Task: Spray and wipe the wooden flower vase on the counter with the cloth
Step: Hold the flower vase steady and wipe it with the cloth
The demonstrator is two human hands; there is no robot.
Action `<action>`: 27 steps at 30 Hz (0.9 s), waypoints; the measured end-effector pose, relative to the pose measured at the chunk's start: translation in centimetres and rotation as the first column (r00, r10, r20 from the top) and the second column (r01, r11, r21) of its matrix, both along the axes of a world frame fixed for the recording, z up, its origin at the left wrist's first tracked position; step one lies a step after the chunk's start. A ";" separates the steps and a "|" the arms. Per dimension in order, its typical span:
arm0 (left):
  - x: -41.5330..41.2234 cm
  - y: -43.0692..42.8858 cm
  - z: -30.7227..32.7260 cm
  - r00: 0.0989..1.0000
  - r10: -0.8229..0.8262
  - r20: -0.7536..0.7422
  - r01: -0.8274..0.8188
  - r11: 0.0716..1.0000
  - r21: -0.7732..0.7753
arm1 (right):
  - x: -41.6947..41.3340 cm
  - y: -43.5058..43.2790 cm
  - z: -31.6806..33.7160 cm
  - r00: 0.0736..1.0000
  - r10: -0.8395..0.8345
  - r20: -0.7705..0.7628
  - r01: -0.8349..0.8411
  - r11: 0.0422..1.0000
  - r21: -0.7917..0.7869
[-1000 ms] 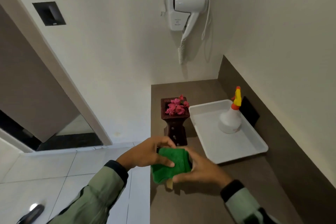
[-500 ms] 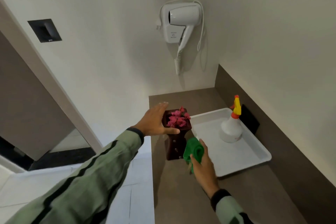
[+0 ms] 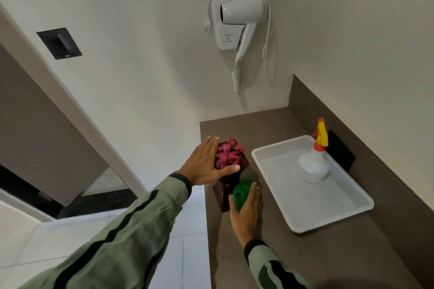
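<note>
A dark wooden flower vase [image 3: 223, 191] with pink flowers [image 3: 229, 153] stands near the left edge of the brown counter [image 3: 281, 253]. My left hand [image 3: 206, 164] rests on the vase's rim, fingers along its left side and thumb across the front. My right hand [image 3: 245, 212] presses a folded green cloth [image 3: 242, 192] against the vase's right front face. A white spray bottle [image 3: 313, 164] with a yellow and orange nozzle stands to the right.
The spray bottle stands in a white tray [image 3: 328, 213] on the right of the counter. A white hair dryer [image 3: 237, 23] hangs on the wall above. A black block [image 3: 340, 150] sits against the backsplash. White tiled floor lies left of the counter edge.
Both hands held the cloth in front of the vase a second ago. My left hand went to the vase's rim and now grips it; my right hand brought the cloth onto the vase's side.
</note>
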State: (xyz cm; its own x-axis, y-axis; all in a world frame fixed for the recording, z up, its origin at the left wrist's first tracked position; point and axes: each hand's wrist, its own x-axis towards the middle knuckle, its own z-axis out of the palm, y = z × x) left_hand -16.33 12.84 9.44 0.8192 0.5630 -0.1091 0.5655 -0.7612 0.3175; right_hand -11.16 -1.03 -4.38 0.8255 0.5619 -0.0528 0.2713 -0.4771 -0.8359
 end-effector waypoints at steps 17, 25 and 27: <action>0.1 -0.2 -0.9 0.995 0.049 0.090 -0.040 0.995 -0.095 | -4.9 1.1 -0.3 0.997 -0.041 -0.062 0.038 0.998 -0.048; -0.2 -0.5 -0.3 0.997 0.044 0.064 -0.037 0.994 -0.104 | -7.6 -0.7 -0.2 0.973 0.180 -0.147 -0.188 0.981 -0.039; -0.8 -0.6 -0.1 0.994 0.052 0.100 -0.037 0.988 -0.147 | -6.9 -1.8 0.3 0.958 0.191 -0.213 -0.191 0.981 0.023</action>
